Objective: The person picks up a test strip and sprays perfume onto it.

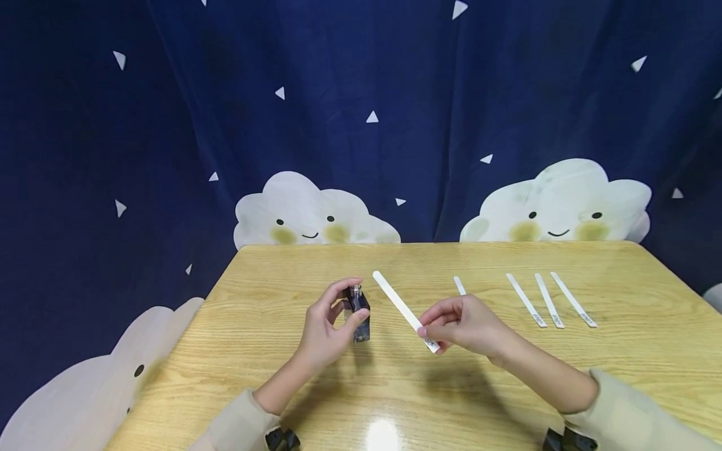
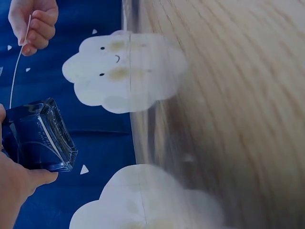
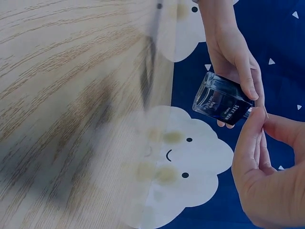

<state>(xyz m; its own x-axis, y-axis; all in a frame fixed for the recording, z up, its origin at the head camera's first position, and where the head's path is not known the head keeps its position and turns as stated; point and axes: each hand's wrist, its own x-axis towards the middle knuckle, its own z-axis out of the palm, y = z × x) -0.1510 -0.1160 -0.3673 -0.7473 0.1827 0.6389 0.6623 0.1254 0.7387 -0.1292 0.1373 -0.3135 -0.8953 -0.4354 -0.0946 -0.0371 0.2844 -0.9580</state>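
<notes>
My left hand (image 1: 325,332) grips a dark glass perfume bottle (image 1: 362,316) above the table, the index finger lying over the sprayer at its top. White lettering shows on the bottle (image 3: 223,101) in the right wrist view. Between thumb and fingers, my right hand (image 1: 468,322) pinches a long white paper test strip (image 1: 395,300) near its printed lower end. The strip's rounded far end points up and left, toward the bottle but apart from it in the head view. Seen edge-on in the left wrist view, the strip (image 2: 17,67) looks slightly bent.
Three white strips (image 1: 547,299) lie side by side on the right of the wooden table (image 1: 271,275). Another strip (image 1: 459,286) lies behind my right hand, partly hidden. A dark blue curtain (image 1: 327,125) with clouds and triangles hangs beyond the table's far edge.
</notes>
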